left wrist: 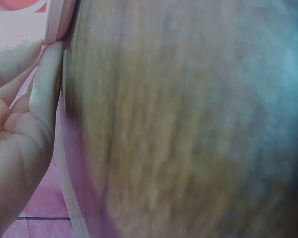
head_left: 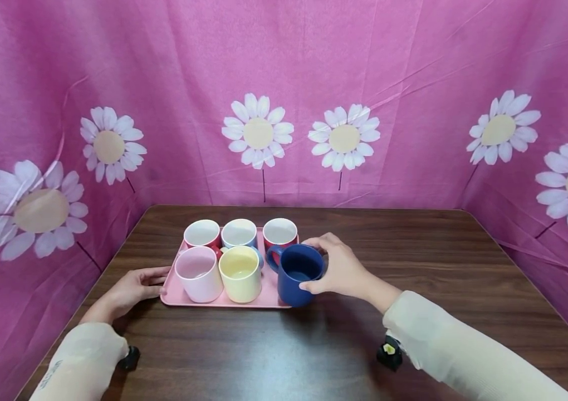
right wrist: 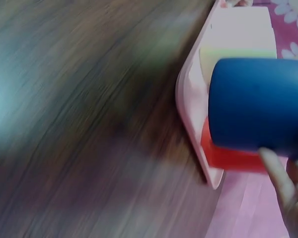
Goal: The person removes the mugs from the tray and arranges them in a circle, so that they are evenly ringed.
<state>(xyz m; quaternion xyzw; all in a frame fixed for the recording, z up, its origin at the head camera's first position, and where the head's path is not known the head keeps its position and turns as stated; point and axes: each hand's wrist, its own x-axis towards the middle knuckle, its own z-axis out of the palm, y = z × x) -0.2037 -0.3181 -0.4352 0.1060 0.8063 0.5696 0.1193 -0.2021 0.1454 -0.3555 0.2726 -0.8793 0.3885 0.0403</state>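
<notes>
My right hand (head_left: 340, 265) grips a navy blue mug (head_left: 298, 287), thumb on its near side and fingers round the back. The mug overlaps the front right corner of a pink tray (head_left: 270, 301), handle to the left. Whether its base touches the tray cannot be seen. At the tray's left edge, my left hand (head_left: 128, 288) touches the rim with fairly straight fingers. On the tray, a pale pink mug (head_left: 199, 281) and a yellow mug (head_left: 240, 281) stand in front. Behind them are a red mug (head_left: 202, 240), a light blue mug (head_left: 239, 239) and another red mug (head_left: 281, 240), all white inside.
A dark wood table (head_left: 244, 351) carries the tray. Pink cloth (head_left: 304, 50) printed with large white daisies hangs along the back and both sides. A black wrist strap piece (head_left: 389, 353) hangs under the right sleeve (head_left: 459, 334).
</notes>
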